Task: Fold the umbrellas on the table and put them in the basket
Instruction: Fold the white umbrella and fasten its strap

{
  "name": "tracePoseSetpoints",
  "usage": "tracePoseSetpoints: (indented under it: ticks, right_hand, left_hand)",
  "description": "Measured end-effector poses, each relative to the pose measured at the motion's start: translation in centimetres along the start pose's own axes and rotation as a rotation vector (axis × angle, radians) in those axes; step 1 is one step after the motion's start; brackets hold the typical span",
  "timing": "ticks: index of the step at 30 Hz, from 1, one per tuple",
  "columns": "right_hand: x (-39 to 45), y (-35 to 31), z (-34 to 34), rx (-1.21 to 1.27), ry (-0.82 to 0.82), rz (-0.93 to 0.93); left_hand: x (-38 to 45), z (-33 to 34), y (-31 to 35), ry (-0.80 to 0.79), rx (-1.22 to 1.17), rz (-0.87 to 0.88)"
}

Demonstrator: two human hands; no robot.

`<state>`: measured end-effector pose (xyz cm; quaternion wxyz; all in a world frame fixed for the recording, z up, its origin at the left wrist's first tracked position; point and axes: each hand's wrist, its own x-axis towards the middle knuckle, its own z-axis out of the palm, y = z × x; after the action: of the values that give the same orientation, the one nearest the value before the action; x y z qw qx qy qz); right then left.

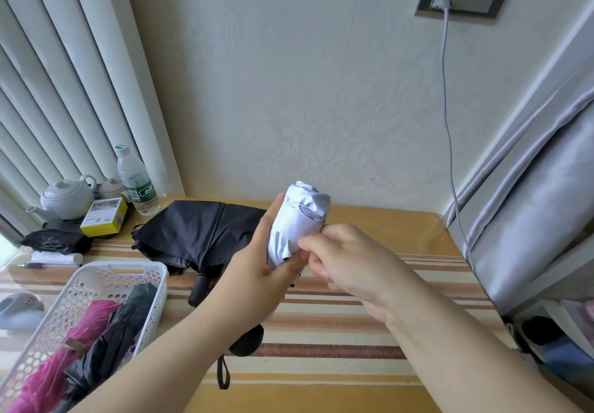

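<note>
Partly hidden by the gripping left hand (257, 271) and pinching right hand (340, 258), a white umbrella (302, 219) rises mid-frame; black umbrella (196, 232) behind, basket (96, 277) lower left.

Two bare forearms, no sleeves visible; left grip (257, 271), right grip (347, 261) ungloved, no rings.

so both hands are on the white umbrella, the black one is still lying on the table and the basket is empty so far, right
Not quite: the basket is not empty. The head view shows a magenta umbrella and a dark umbrella already in it. The rest holds: the left hand and right hand hold the white umbrella, and the black umbrella lies on the table.
</note>
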<state>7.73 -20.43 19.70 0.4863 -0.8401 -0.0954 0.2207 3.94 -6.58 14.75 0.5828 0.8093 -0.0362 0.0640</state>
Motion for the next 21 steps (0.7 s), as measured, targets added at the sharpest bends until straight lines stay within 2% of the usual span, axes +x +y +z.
tracePoseSetpoints:
  ticks: [4,10,13,15,17,19,21]
  right_hand:
    - [0.3,0.7,-0.5,-0.148,0.034,-0.044]
    - [2.1,2.7,1.5,0.314,0.122,-0.069]
    - [2.6,3.5,1.9,0.385,0.182,-0.139]
    - [2.9,3.6,1.2,0.393,0.188,-0.147]
    - [3.3,3.7,0.4,0.514,0.144,-0.157]
    - [3.4,3.5,0.0,0.642,0.062,-0.190]
    - [3.4,3.1,0.4,0.672,0.044,-0.199]
  left_hand:
    - [-0.1,-0.2,-0.6,-0.107,-0.162,-0.024]
    - [-0.3,1.1,-0.9,-0.175,-0.285,-0.119]
    - [-0.3,1.1,-1.2,-0.160,-0.312,-0.112]
    - [-0.3,0.3,-1.8,-0.156,-0.380,-0.225]
    - [-0.5,-0.6,-2.1,-0.289,-0.417,-0.321]
    - [-0.8,-0.7,-1.8,-0.436,-0.354,-0.310]
    - [-1.1,0.2,-1.1,-0.424,-0.246,-0.324]
